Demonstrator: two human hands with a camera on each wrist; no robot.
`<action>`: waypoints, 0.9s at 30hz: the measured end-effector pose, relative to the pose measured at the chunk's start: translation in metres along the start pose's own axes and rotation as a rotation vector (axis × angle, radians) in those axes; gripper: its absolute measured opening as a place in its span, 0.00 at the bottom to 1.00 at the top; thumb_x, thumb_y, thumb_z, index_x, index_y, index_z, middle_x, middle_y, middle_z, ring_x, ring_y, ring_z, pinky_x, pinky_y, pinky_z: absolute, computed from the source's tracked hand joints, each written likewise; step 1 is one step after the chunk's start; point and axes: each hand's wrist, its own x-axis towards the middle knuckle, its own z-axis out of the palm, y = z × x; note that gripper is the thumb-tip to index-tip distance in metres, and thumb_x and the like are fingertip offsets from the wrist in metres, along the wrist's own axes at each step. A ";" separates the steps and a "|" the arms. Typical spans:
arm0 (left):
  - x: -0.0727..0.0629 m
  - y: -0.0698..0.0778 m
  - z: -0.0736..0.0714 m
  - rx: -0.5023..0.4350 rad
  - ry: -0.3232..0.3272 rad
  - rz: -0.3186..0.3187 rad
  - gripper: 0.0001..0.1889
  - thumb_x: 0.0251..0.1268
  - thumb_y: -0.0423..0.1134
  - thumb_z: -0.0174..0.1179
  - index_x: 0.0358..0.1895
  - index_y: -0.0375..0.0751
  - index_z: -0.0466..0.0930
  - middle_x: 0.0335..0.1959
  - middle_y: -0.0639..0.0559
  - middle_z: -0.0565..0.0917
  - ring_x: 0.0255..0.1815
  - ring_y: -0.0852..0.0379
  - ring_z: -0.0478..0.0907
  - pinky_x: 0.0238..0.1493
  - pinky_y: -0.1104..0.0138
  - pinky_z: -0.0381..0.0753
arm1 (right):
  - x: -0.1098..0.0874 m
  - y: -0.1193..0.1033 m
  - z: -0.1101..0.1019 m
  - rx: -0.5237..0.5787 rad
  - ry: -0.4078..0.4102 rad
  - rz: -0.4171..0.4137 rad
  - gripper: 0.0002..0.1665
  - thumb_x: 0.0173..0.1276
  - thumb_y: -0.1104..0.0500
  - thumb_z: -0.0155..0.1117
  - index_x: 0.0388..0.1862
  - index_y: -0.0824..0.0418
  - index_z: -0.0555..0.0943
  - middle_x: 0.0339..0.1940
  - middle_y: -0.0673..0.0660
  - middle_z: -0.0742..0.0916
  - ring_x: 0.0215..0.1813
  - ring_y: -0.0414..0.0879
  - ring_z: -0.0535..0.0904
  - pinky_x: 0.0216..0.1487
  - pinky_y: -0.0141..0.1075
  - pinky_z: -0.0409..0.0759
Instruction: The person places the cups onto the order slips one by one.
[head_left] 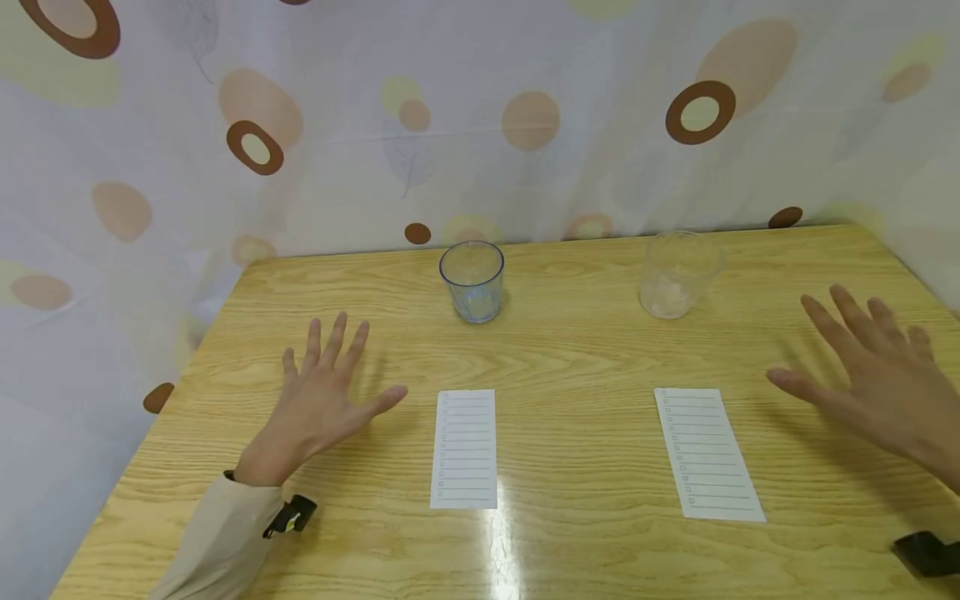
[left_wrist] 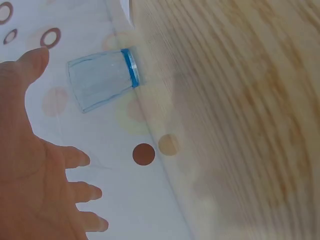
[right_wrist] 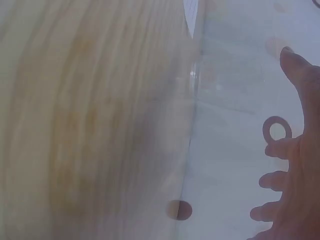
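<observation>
My left hand [head_left: 318, 408] is held over the left side of the table with its fingers spread and nothing in it. On the far right my right hand [head_left: 881, 379] is likewise spread and holds nothing. A bluish clear cup [head_left: 474, 283] stands upright near the table's back edge, ahead and to the right of the left hand; the left wrist view shows this cup [left_wrist: 102, 80] beyond the thumb. Another cup, colourless and clear [head_left: 678, 275], stands to the left of the right hand's fingertips. Between the hands lie two white lined checklist slips, one left [head_left: 465, 450] and one right [head_left: 708, 454].
A wood-grain table [head_left: 570, 358] carries everything. Behind it hangs a pale curtain [head_left: 465, 108] with brown and peach spots, reaching down to the back edge. Dark straps with small devices sit at both wrists.
</observation>
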 end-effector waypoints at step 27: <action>-0.011 0.024 0.012 -0.128 -0.188 0.297 0.50 0.63 0.65 0.56 0.75 0.31 0.49 0.77 0.37 0.50 0.77 0.39 0.41 0.71 0.43 0.53 | 0.035 -0.061 -0.005 0.221 -0.011 -0.109 0.56 0.67 0.41 0.62 0.80 0.55 0.40 0.80 0.57 0.45 0.78 0.63 0.34 0.67 0.71 0.41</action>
